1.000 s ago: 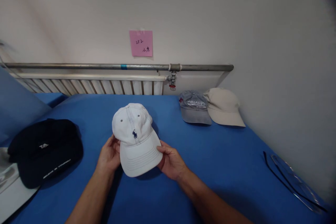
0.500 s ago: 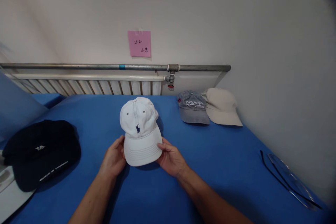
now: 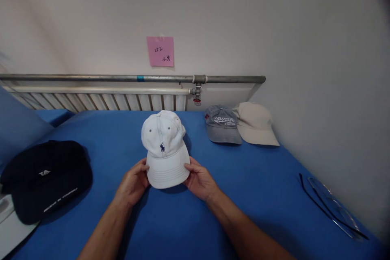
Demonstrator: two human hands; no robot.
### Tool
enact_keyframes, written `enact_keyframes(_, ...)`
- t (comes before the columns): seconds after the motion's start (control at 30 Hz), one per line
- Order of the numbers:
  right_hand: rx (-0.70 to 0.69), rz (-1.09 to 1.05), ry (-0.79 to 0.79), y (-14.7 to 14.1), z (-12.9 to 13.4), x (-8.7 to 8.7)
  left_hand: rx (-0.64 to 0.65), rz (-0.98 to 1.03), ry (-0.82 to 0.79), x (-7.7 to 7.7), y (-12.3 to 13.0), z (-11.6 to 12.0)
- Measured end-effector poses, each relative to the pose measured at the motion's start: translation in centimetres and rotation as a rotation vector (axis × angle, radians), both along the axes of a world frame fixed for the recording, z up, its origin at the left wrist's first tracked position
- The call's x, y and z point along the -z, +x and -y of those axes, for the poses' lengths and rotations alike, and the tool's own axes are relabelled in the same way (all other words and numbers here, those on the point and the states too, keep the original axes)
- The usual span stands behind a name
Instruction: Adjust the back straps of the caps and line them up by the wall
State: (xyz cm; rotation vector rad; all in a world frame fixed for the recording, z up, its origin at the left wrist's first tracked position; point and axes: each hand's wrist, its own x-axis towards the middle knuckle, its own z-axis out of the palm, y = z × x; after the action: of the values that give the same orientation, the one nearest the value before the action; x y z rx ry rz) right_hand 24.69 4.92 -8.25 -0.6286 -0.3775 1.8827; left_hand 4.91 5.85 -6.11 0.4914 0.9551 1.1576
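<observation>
A white cap (image 3: 164, 140) with a small dark embroidered figure is at the middle of the blue surface (image 3: 183, 227), its brim toward me. My left hand (image 3: 134, 181) grips the left edge of the brim, thumb on top and fingers underneath. At the brim's right edge, my right hand (image 3: 201, 178) pinches it the same way. The fingertips under the brim are hidden.
A black cap (image 3: 48, 178) overlaps another white cap (image 3: 15, 231) at left. A grey cap (image 3: 222, 124) and a beige cap (image 3: 257, 124) sit back right. Glasses (image 3: 332, 207) lie at right. Behind are a radiator (image 3: 118, 101), a pipe (image 3: 167, 78) and a pink note (image 3: 160, 51).
The white cap has shifted slightly right and away from me. My left thumb now lies on top of the brim's left edge; my right hand keeps its hold.
</observation>
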Motion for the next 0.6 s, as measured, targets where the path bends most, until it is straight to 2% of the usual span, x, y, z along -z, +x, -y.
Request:
enact_keyframes(0.3, 0.035, 0.053, -0.022, 0.52, -0.49, 0.1, 0.079, -0.006, 0.028, 0.71, -0.07, 0.08)
enact_keyframes(0.6, 0.033, 0.048, 0.027, 0.71, -0.57, 0.25, 0.05, 0.045, 0.037, 0.69, -0.14, 0.19)
